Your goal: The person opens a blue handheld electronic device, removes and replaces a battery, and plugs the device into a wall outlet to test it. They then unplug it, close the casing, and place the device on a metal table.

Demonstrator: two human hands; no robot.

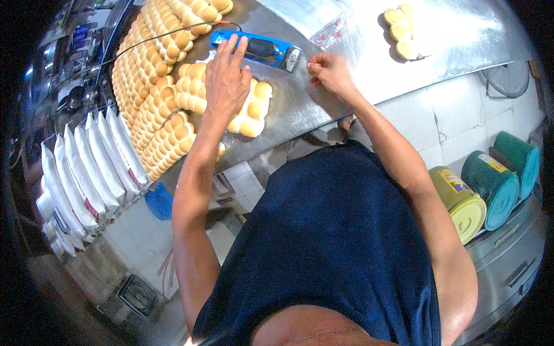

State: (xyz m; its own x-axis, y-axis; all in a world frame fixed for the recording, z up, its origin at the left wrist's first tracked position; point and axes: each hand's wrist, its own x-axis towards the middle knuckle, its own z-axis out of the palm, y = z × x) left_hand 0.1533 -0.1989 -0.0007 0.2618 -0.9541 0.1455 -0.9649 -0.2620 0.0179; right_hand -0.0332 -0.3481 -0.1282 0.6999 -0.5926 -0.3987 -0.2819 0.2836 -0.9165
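A blue corded bag sealer (271, 47) with a black handle lies on the metal table. My left hand (226, 86) rests its outstretched fingers on the sealer's left part, the palm above a small slab of joined bread rolls (254, 109). Just off the sealer's right end, my right hand (333, 74) is closed with curled fingers. It is slightly blurred, and whatever those fingers may pinch is hidden. Beyond it lies a clear plastic bag (330, 36) with red print.
Large slabs of golden rolls (141, 75) cover the table's left side, crossed by a thin cable. Another roll cluster (401, 32) sits at the far right. White packed bags (86, 173) stand at left. Lidded buckets (461, 202) line the right beyond the table edge (438, 82).
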